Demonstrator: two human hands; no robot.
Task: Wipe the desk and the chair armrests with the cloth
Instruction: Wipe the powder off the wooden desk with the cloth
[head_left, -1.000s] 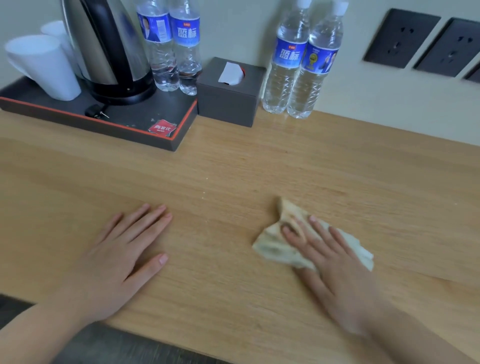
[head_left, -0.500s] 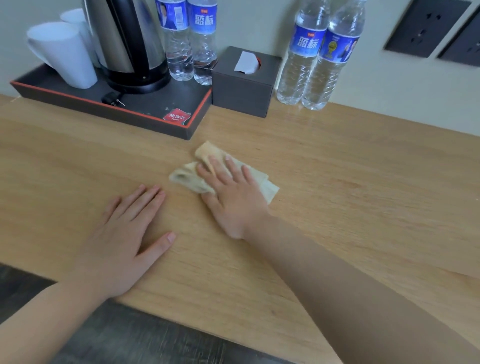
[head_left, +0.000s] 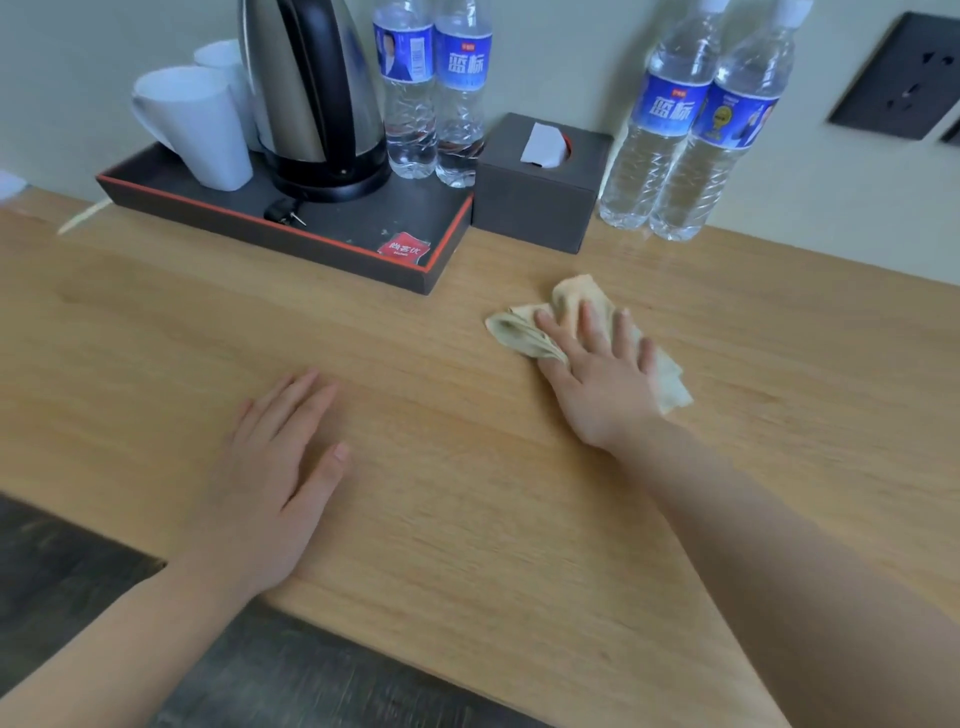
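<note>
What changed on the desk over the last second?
The right hand slid the cloth left toward the tray, then back right, fingers flat on it throughout. The left hand stayed flat on the desk; nothing was picked up or released.

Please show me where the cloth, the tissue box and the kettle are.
cloth (head_left: 519, 332), head view, left folded part
tissue box (head_left: 524, 208), head view, front face
kettle (head_left: 363, 93), head view, steel body

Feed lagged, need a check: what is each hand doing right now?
Left hand: open, flat on the light wooden desk, holding nothing.
Right hand: open, straight fingers pressing the crumpled beige cloth onto the desk.
</note>
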